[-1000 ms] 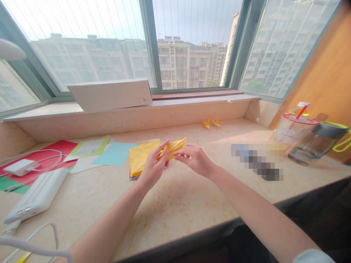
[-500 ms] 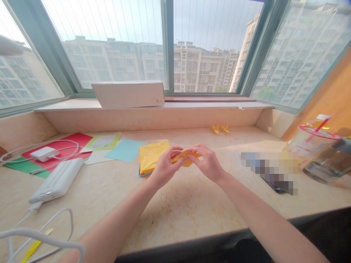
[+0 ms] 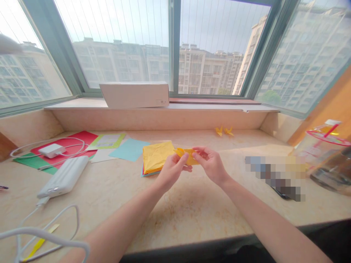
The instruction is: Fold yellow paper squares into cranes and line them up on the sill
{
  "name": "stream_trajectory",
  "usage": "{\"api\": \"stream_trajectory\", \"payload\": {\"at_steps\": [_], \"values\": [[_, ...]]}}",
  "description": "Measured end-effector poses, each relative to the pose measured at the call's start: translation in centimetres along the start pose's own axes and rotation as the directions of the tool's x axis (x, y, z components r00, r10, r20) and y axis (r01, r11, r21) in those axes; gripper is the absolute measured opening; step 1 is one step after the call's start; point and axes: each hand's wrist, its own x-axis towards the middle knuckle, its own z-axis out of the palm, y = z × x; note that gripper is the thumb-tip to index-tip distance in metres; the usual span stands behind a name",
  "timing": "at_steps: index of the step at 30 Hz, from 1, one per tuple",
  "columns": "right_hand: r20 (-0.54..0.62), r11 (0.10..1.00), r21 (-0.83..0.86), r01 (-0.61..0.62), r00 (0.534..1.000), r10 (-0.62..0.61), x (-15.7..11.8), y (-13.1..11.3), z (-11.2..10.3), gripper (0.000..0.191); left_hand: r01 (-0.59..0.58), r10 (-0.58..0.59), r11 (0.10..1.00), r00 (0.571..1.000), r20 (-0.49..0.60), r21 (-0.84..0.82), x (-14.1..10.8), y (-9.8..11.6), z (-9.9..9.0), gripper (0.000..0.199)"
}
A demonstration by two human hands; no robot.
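The yellow paper (image 3: 188, 153) is folded and sits up between my two hands, over the counter (image 3: 175, 223). My left hand (image 3: 175, 168) pinches its left side, thumb in front; my right hand (image 3: 210, 162) grips its right side between thumb and fingers. Just beside my left hand lies the stack (image 3: 157, 157), yellow on top with blue and red edges showing beneath.

Left of the stack is a blue sheet (image 3: 129, 149), then a green-bordered card (image 3: 106, 141), a red sheet (image 3: 82, 140) and a green sheet (image 3: 35, 162). A white charger (image 3: 52, 150) rests on the red one, and a power bank (image 3: 63, 177) lies in front, with a cable plugged into its near end.

Beyond my right hand, two yellow birds (image 3: 224, 131) stand near the back wall. To the right are a blurred-out object (image 3: 274, 177) and a cup (image 3: 319, 149) with a red straw. A white box (image 3: 135, 95) stands on the sill (image 3: 203, 106).
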Motion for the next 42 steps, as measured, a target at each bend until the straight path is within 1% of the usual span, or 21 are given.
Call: {"api": "stream_trajectory", "payload": {"at_steps": [4,7,10,14,16,19,24,27,31,36,39,42], "values": [[-0.026,0.999,-0.029,0.024,0.999,-0.025,-0.1,-0.2,0.1,0.030,-0.016,0.013,0.996,0.999,-0.036,-0.088,0.1,-0.1,0.1,0.033],[-0.045,0.997,-0.056,0.045,0.998,-0.048,0.0,-0.2,0.0,0.028,0.005,-0.009,0.997,0.999,-0.048,-0.079,0.2,-0.1,0.1,0.032],[-0.042,0.996,-0.076,0.052,0.998,-0.056,0.0,-0.1,0.0,0.027,0.028,-0.029,0.998,0.999,-0.025,-0.053,0.2,0.0,0.1,0.035],[-0.056,0.992,-0.111,0.056,0.996,-0.063,0.0,-0.2,0.0,0.026,0.007,-0.005,0.998,1.000,0.022,-0.062,0.1,0.2,0.1,0.036],[-0.055,0.987,-0.146,0.073,0.995,-0.082,-0.1,-0.2,0.0,0.025,-0.003,0.004,1.000,0.999,0.033,-0.031,0.1,0.2,0.1,0.038],[-0.047,0.971,-0.208,0.118,0.990,-0.130,-0.2,-0.3,0.0,0.024,-0.015,0.014,0.999,0.999,0.046,0.029,0.1,0.1,0.0,0.040],[-0.002,0.935,-0.281,0.214,0.975,-0.224,-0.3,-0.4,-0.1,0.021,-0.064,0.063,0.996,0.998,0.024,0.063,0.1,0.1,-0.1,0.038],[-0.001,0.913,-0.299,0.276,0.957,-0.290,-0.3,-0.7,-0.2,0.017,-0.083,0.080,0.995,0.996,0.044,0.059,0.1,0.3,-0.2,0.036],[-0.005,0.893,-0.297,0.339,0.934,-0.357,-0.3,-0.9,-0.3,0.014,-0.079,0.075,0.995,0.995,0.068,0.058,-0.1,0.4,-0.2,0.032],[0.043,0.883,-0.279,0.377,0.924,-0.381,-0.6,-1.1,-0.2,0.014,-0.051,0.051,0.998,0.999,0.010,0.032,0.0,0.0,-0.2,0.029],[0.050,0.884,-0.286,0.371,0.927,-0.373,-0.6,-1.1,0.0,0.013,-0.067,0.068,0.997,0.998,-0.012,0.044,0.1,-0.4,-0.2,0.027],[0.051,0.886,-0.302,0.353,0.934,-0.355,-0.6,-1.1,0.0,0.012,-0.095,0.098,0.991,0.995,-0.021,0.095,0.2,-0.6,-0.2,0.027]]}}
